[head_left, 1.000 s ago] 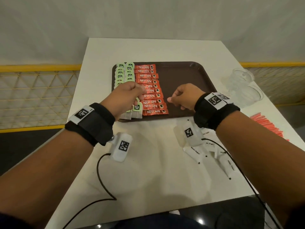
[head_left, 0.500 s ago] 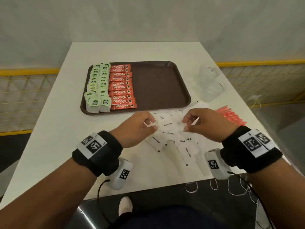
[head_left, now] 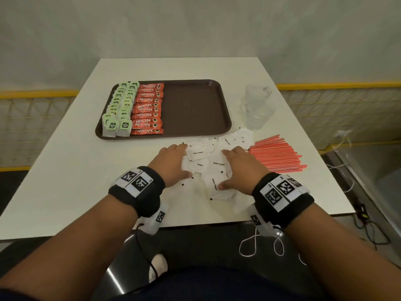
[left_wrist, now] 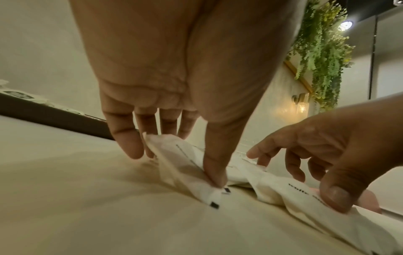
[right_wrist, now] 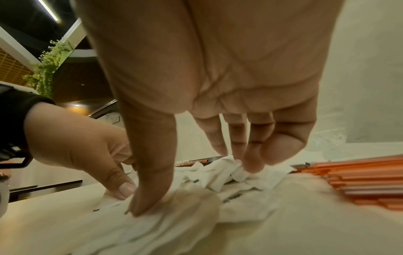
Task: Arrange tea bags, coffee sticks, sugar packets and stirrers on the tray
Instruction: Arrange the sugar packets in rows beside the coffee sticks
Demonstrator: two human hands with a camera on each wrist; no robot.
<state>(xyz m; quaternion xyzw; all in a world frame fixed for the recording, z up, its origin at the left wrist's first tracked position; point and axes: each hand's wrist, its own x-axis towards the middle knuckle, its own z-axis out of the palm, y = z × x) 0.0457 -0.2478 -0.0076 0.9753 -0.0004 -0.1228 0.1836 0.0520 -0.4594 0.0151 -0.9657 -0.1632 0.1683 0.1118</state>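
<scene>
A brown tray (head_left: 195,109) holds two rows of green tea bags (head_left: 121,107) and a column of red coffee sticks (head_left: 147,109) on its left half; its right half is bare. A loose pile of white sugar packets (head_left: 208,161) lies on the table in front of the tray. My left hand (head_left: 173,164) rests on the pile's left edge, thumb pressing a packet (left_wrist: 196,160) and fingers straight behind it. On the right side my right hand (head_left: 236,168) presses down, its thumb on a packet (right_wrist: 174,220). Red stirrers (head_left: 277,155) lie just right of it.
Clear glass cups (head_left: 257,109) stand right of the tray, beyond the sugar pile. The white table (head_left: 65,181) ends close under my wrists. Yellow railings run along both sides, and cables lie on the floor at the right.
Both hands left the tray, came back to the sugar pile and have now dropped flat onto it, fingers spread at either side of the packets.
</scene>
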